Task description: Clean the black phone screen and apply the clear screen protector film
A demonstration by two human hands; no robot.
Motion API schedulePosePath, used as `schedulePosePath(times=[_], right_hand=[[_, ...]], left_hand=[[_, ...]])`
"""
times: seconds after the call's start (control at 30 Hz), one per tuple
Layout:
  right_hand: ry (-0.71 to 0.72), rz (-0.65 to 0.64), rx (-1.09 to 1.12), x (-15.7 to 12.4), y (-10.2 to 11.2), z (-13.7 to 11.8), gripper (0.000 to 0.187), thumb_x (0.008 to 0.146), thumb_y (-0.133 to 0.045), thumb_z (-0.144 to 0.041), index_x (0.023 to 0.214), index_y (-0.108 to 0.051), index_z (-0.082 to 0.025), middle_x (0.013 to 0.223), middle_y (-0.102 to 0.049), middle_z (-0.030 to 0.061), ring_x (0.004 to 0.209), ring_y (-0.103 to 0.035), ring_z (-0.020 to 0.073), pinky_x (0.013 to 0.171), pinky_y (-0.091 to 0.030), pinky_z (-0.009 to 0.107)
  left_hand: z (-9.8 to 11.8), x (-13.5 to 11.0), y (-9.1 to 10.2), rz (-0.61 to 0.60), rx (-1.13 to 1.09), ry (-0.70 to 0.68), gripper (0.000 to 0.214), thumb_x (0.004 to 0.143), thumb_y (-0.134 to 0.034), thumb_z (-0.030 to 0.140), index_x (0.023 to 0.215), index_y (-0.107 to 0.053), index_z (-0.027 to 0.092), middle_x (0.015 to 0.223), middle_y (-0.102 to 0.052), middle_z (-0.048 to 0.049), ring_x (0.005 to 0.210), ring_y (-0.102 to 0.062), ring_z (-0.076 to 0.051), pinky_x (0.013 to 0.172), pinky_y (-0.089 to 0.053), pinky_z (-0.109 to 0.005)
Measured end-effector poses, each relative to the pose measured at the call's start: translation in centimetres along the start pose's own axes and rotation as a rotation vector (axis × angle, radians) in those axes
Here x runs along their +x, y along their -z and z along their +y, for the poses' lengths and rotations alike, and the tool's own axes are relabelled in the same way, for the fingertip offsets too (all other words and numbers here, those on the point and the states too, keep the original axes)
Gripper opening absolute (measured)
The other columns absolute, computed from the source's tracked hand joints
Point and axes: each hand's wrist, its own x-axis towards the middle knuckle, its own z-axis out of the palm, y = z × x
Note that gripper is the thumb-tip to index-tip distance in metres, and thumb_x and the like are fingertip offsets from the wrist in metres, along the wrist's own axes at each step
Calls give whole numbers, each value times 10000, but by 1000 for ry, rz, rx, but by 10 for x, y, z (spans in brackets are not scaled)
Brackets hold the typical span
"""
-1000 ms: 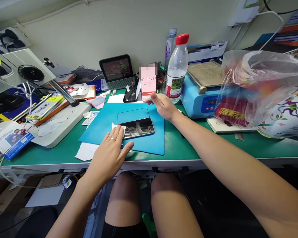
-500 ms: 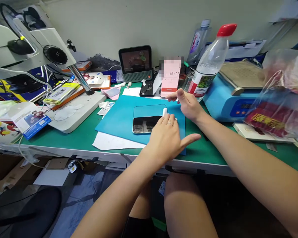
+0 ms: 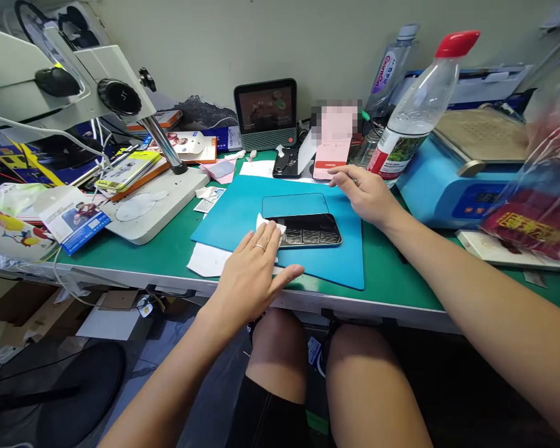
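A: Start at the hands. Together or apart?

B: Apart. See the left hand laid flat, palm down, fingers side by side and thumb held out wide, with fingertips over a white wipe. Not clamped on anything — just pressing down, by the look of it.

A: And the right hand?

B: Loosely curled beside the bottom of a pink-screened phone, with nothing visible in the grip. Can't tell whether touching that phone or just short of it.

A: Now for the thing being worked on?

B: Look under the wipe: a dark phone, screen up, lying flat on the blue mat, left end covered by wipe and fingers. Just beyond, notice a clear sheet with a dark outline. Hard to say whether overlapping the phone's far edge or only next to it.

A: Which step, then?

B: Judging by the pose, wiping the screen — probably a cleaning pass.

A: Any needs for the next move?

B: Likely light, even pressure along the screen, without nudging the phone or dragging the clear sheet.

A: Further out?

B: Going right on the green bench, pass a red-capped bottle, a blue machine and a plastic bag. Behind the mat, spot a small display; to the left, a white stand.
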Motion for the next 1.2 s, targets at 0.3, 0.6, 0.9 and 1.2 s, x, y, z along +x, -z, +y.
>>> schedulePosePath(times=[0.3, 0.6, 0.9, 1.2], right_hand=[[17, -18, -88, 4, -4, 6, 499, 957, -568, -463, 1306, -694, -130, 1133, -763, 137, 996, -678, 281, 943, -516, 439], [14, -16, -53, 3, -3, 9, 477, 962, -538, -373, 1370, -625, -140, 1118, -760, 116, 1006, -669, 275, 960, -517, 447], [2, -55, -100, 2, -3, 7, 504, 943, -552, -402, 1339, -674, -114, 1185, -759, 137, 1025, -684, 273, 961, -517, 430], [97, -137, -152, 1, 1, 0, 408, 963, -535, -355, 1246, -737, -140, 1264, -756, 147, 1134, -666, 293, 1004, -483, 445]], left_hand=[[14, 31, 3, -65, -109, 57, 906, 1050, -326, 711, 1619, -361, 6, 1709, -327, -201, 1625, -227, -337, 1323, -238, -478], [87, 72, 0, -46, -104, 10, 1027, 1001, -333, 788, 1553, -427, -73, 1637, -438, -266, 1584, -319, -393, 1300, -284, -460], [60, 25, 4, -16, 14, 14, 802, 1083, -327, 641, 1550, -466, 4, 1621, -488, -216, 1549, -411, -335, 1270, -338, -459], [15, -4, 2, -31, 120, 146, 781, 1104, -276, 586, 1582, -420, -15, 1656, -415, -226, 1584, -343, -350, 1284, -315, -530]])
